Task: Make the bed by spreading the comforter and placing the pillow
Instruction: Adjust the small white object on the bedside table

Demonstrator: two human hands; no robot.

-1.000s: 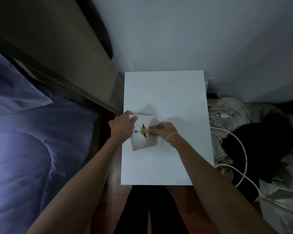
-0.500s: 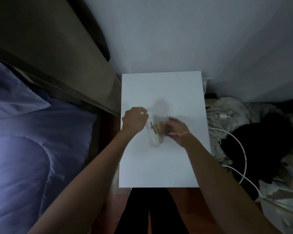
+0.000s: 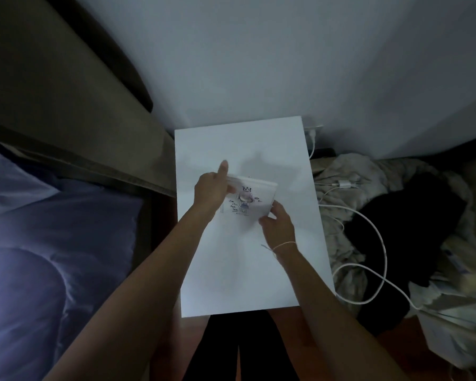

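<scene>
Comforter (image 3: pixel 39 257) judged soft, light; best gripped at edges. Small white pouch (image 3: pixel 248 202) is pinched by left hand (image 3: pixel 213 189) and right hand (image 3: pixel 278 222).

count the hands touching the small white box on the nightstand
2: left hand grips the small white box at its left end; right hand holds its right corner.

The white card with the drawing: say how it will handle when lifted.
The white card probably stays stiff: held only at its ends by the left hand and right hand, it shows no sag. Likely light. Its thin, flat shape suggests it won't roll.
</scene>
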